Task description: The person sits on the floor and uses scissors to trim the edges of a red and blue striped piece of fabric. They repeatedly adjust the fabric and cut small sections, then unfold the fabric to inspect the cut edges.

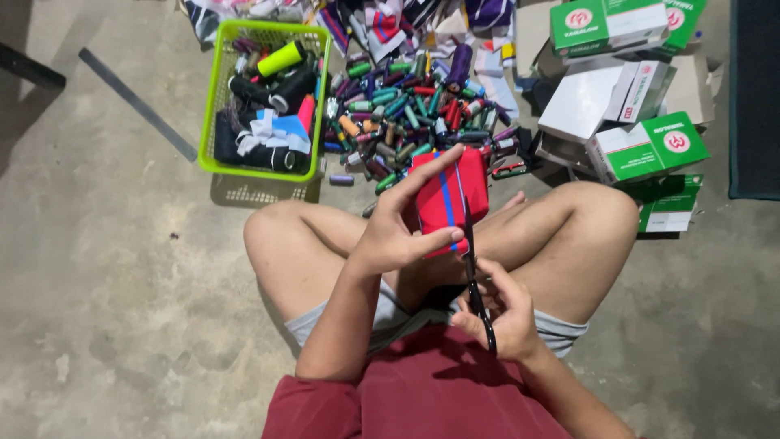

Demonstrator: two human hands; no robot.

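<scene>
Right hand (502, 313): fingers curled through the handles of black scissors (474, 272), blades pointing up.
Left hand (396, 232): fingers clamped on a red fabric piece (447, 199) with a blue stripe, thumb below, forefinger along its top edge.
Beyond the knees: thread spools (406, 122) heaped on the floor, green basket (213, 97), green-and-white boxes (646, 146).

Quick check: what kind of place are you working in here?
Probably a small home sewing or garment workshop, on a bare concrete floor. A heap of thread spools, a green basket of fabric scraps and stacked green-and-white boxes suggest it.
</scene>
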